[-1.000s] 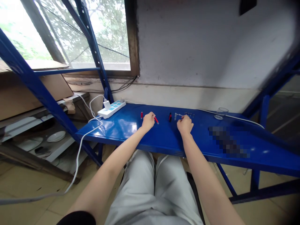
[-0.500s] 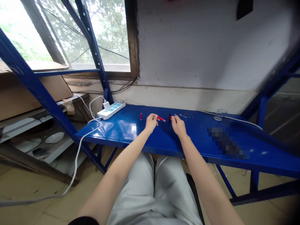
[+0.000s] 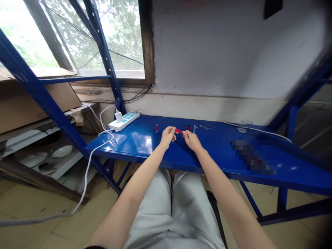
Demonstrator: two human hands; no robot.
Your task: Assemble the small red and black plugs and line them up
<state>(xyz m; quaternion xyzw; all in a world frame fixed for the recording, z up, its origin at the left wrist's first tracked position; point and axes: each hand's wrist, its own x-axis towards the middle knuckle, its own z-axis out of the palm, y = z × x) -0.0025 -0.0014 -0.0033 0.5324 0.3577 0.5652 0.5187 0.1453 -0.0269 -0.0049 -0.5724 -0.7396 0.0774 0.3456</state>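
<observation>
My left hand (image 3: 167, 135) is closed around one end of a slim red pen-like tube (image 3: 178, 131), held level just above the blue table. The fingertips of my right hand (image 3: 191, 139) pinch the tube's other end, hiding its tip. Just beyond my right hand, a small black-and-red piece (image 3: 188, 127) sits beside a little clear piece (image 3: 195, 129). Farther right lie a clear slender part (image 3: 203, 127) and several tiny metallic pieces (image 3: 210, 127). A short red cylinder with a pale lower end (image 3: 157, 128) is left of my left hand.
A white power strip (image 3: 125, 121) with a plugged-in charger lies on the blue table (image 3: 218, 155) at the left; its cable hangs over the edge. A clear glass (image 3: 244, 126) stands at the right rear, behind a blurred dark object (image 3: 251, 157). Blue metal posts rise at both ends.
My right hand has moved left from the small clear piece to the red tube's free end and now grips it. The clear piece is left on the table. My left hand stays nearly still.
</observation>
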